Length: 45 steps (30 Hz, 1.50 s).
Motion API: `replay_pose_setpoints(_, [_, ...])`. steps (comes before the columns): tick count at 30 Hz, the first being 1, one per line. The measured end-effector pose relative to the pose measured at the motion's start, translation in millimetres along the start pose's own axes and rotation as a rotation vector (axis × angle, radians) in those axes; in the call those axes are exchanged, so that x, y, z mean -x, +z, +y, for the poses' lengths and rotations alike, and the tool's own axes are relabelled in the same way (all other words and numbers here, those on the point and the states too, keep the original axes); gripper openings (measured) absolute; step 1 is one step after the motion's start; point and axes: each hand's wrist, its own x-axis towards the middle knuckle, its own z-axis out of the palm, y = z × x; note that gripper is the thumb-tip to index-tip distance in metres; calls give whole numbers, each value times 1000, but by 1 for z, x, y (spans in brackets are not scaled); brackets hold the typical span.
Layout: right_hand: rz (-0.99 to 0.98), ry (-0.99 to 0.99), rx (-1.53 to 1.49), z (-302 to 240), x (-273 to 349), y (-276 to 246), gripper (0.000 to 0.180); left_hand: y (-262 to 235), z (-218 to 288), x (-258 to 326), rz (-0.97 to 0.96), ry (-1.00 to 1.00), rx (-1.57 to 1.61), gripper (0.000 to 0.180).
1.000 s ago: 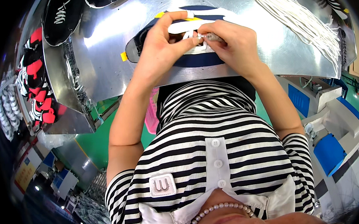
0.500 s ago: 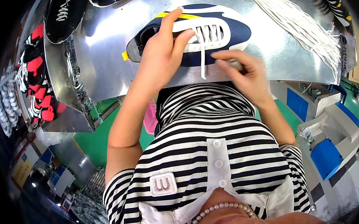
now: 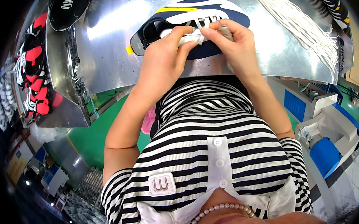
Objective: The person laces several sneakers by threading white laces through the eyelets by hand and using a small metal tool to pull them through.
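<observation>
Far to my left a rack [image 3: 33,80] holds red and black shoes, and a black shoe [image 3: 68,4] with white laces lies at the top edge of the steel table [image 3: 109,46]. The table curves in front of me, shiny and scuffed.

A navy shoe [image 3: 206,12] with white and yellow stripes lies on its side on the table, just ahead of my chest, its opening turned to my left. My left hand [image 3: 164,59] rests on the shoe's near side, fingers curled over the white tongue, thumb and forefinger pinched on the white lace [image 3: 191,36]. My right hand [image 3: 233,43] sits just beside it, touching the shoe too, its thumb and fingers pressed together on the same lace near the eyelets. The two hands almost meet over the lace.

To my right a loose bundle of white laces [image 3: 301,22] fans across the table, well apart from the shoe. Past the table's right rim stands a blue and white machine [image 3: 324,132] on the green floor [image 3: 90,134]. My striped shirt fills the lower part of the view.
</observation>
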Motion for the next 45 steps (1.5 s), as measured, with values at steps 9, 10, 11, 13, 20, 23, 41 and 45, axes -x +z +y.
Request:
replay_pose_setpoints(9, [34, -87, 68, -3, 7, 3, 23, 15, -5, -6, 113, 50, -125, 23])
replay_pose_setpoints(10, [-16, -40, 144, -5, 13, -1, 23, 16, -7, -5, 133, 61, -133, 23])
replay_pose_setpoints(11, [-66, 8, 219, -7, 20, -9, 23, 17, -8, -4, 154, 72, -141, 22])
replay_pose_setpoints(13, [-112, 22, 314, -10, 31, -14, 16, 17, -7, -5, 151, 87, -153, 23])
replay_pose_setpoints(20, [-140, -41, 486, -8, 27, -20, 14, 14, -7, -10, 105, 129, -164, 25])
replay_pose_setpoints(23, [-152, -4, 521, -12, 18, -13, 15, 18, -14, -11, 103, 290, -121, 25])
replay_pose_setpoints(41, [225, -415, 688, 14, -22, -36, 19, -18, -10, 0, -192, 317, -294, 38])
replay_pose_setpoints(45, [198, -303, 487, 12, -18, -39, 22, 4, -48, 62, 351, 401, -220, 55])
